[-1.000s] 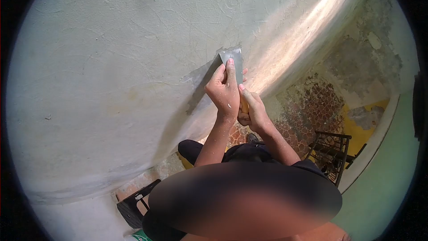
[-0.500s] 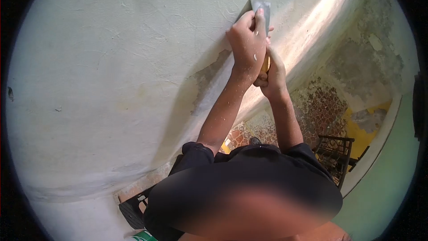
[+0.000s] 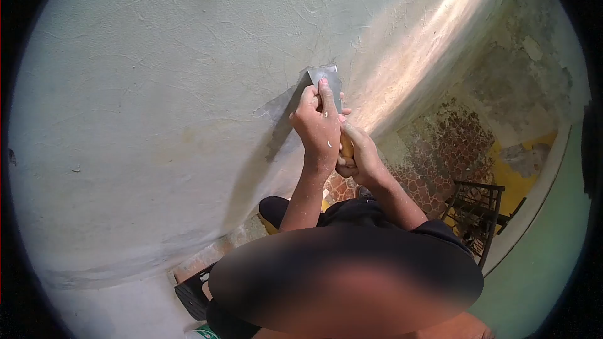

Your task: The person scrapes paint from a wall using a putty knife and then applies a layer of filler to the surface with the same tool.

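A scraper with a flat grey metal blade and a wooden handle is held in both hands against the pale painted wall. My left hand is closed about the blade, its thumb pressed flat on the metal face. Just below it and to the right, my right hand wraps the handle. The blade's front edge meets the wall, where a small ragged edge of paint shows. A bare grey patch lies left of the blade, partly under the arm's shadow. White flecks dot both hands and forearms.
A strip of sunlight crosses the wall right of the hands. Below are a red patterned floor with debris and a dark metal rack at lower right. A black object is at lower left.
Both hands and the scraper have moved down and left in the view, toward my body. The grip looks the same, and the blade edge now sits nearer the bare patch.
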The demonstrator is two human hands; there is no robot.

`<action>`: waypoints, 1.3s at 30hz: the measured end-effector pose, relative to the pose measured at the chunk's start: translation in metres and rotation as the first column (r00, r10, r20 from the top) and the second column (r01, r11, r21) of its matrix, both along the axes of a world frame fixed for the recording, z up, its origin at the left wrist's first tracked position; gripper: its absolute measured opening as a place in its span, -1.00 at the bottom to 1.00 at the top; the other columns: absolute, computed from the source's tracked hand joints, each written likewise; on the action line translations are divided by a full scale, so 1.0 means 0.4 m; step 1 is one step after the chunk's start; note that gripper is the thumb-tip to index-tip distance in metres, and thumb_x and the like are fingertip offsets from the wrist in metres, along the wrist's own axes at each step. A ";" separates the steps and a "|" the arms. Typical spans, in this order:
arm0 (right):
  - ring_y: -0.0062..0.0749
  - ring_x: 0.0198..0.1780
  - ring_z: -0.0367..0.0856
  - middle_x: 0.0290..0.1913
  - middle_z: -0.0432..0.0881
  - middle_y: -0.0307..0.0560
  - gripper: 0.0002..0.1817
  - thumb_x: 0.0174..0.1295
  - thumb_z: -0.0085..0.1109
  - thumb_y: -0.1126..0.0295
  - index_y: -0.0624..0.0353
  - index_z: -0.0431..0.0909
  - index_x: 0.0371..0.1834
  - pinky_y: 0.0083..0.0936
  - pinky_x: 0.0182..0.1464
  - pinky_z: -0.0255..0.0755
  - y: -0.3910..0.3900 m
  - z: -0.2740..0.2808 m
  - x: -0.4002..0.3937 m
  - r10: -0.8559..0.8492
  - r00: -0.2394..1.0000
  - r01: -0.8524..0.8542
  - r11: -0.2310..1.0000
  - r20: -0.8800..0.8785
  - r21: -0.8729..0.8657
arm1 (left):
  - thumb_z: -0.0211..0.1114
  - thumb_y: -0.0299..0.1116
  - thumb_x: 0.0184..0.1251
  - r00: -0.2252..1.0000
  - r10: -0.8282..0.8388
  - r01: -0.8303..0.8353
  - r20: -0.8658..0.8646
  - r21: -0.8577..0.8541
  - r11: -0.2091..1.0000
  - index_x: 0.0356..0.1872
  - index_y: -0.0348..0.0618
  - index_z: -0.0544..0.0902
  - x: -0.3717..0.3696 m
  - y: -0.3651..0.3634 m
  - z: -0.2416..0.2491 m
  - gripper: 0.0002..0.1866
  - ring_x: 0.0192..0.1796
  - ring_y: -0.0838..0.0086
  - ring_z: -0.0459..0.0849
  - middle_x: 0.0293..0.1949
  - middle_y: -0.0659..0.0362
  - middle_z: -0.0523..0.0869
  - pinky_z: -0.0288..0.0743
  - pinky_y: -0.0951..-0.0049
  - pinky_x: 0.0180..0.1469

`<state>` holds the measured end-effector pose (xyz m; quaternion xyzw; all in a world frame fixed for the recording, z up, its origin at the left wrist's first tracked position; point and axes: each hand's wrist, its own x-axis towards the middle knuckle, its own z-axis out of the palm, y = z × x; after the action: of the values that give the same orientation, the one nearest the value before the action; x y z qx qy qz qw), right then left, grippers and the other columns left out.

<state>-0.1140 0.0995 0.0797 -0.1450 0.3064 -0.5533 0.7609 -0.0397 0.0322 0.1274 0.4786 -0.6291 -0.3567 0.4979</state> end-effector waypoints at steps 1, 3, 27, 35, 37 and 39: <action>-0.69 -0.76 0.18 -0.57 0.35 -0.35 -0.48 0.57 -0.02 -0.20 0.00 0.40 -0.35 -0.63 -0.74 -0.09 0.001 0.011 -0.003 0.000 1.000 0.000 1.000 -0.004 -0.002 | 0.12 -0.31 0.71 1.000 -0.010 0.010 0.003 -0.001 1.000 -0.32 -0.40 0.59 -0.004 -0.004 0.001 -0.64 -0.47 0.38 0.86 -0.41 -0.07 0.84 0.64 0.42 -0.56; -0.71 -0.77 0.16 -0.55 0.39 -0.37 -0.51 0.58 -0.02 -0.19 0.00 0.43 -0.29 -0.63 -0.74 -0.10 0.005 0.029 0.001 -0.055 0.997 0.056 0.998 -0.045 0.026 | 0.13 -0.31 0.71 0.999 -0.015 0.015 -0.039 -0.007 1.000 -0.32 -0.40 0.60 -0.012 -0.009 0.003 -0.63 -0.47 0.37 0.86 -0.42 -0.06 0.84 0.64 0.42 -0.57; -0.77 -0.73 0.17 -0.63 0.29 -0.47 -0.47 0.65 -0.05 -0.08 0.03 0.42 -0.46 -0.64 -0.72 -0.04 0.009 -0.053 0.034 -0.039 0.936 -0.005 0.992 -0.349 -0.124 | -0.03 -0.18 0.78 0.943 0.017 0.001 -0.333 0.052 0.999 -0.23 -0.27 0.44 0.045 0.025 -0.085 -0.63 -0.54 0.38 0.80 -0.43 -0.06 0.81 0.64 0.47 -0.61; -0.76 -0.73 0.18 -0.66 0.31 -0.44 -0.41 0.64 -0.03 -0.08 0.06 0.42 -0.55 -0.62 -0.71 0.00 -0.005 -0.016 0.045 -0.111 0.895 0.064 0.991 -0.433 -0.120 | 0.05 -0.13 0.75 0.918 0.025 -0.003 -0.395 0.057 0.998 -0.18 -0.31 0.46 0.036 0.014 -0.057 -0.62 -0.55 0.32 0.80 -0.45 -0.06 0.78 0.66 0.42 -0.63; -0.75 -0.73 0.19 -0.66 0.31 -0.43 -0.40 0.64 -0.02 -0.07 0.06 0.42 -0.57 -0.61 -0.71 0.00 -0.012 -0.035 0.045 -0.130 0.881 0.076 0.988 -0.454 -0.136 | 0.06 -0.15 0.74 0.901 0.045 -0.034 -0.431 0.031 0.999 -0.19 -0.32 0.48 0.027 0.009 -0.060 -0.62 -0.54 0.32 0.81 -0.46 -0.05 0.78 0.67 0.42 -0.63; -0.76 -0.76 0.14 -0.67 0.30 -0.45 -0.48 0.64 -0.01 -0.08 0.02 0.46 -0.45 -0.62 -0.73 -0.08 -0.038 -0.042 0.057 -0.220 0.880 0.129 0.964 -0.421 -0.232 | 0.06 -0.20 0.74 0.939 0.031 -0.040 -0.341 -0.020 0.999 -0.21 -0.33 0.51 0.027 0.002 -0.022 -0.64 -0.51 0.37 0.83 -0.44 -0.03 0.80 0.67 0.45 -0.61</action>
<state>-0.0910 0.0844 0.0630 -0.3135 0.4270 -0.5999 0.5997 -0.0287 0.0330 0.1188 0.4142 -0.5294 -0.4166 0.6120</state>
